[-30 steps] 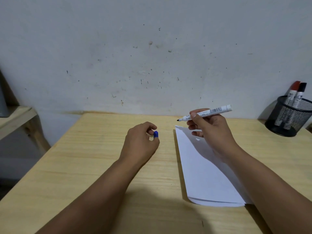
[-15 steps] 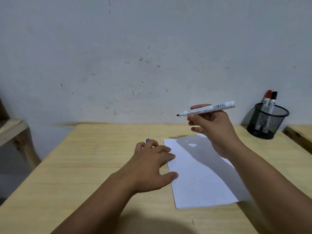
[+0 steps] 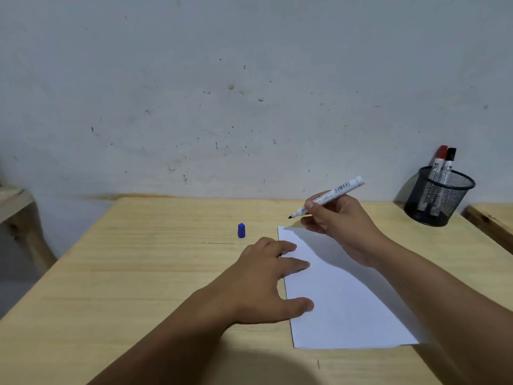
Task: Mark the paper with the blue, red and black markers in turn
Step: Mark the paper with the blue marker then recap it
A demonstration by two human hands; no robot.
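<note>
Left hand flat, fingers spread on paper; right hand grips uncapped marker above paper.

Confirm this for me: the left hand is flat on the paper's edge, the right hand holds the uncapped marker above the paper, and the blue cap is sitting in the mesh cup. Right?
Not quite. The head view shows the blue cap standing on the table, left of the paper, not in the mesh cup. The rest holds: left hand flat on the paper's edge, right hand holding the uncapped marker above it.
</note>
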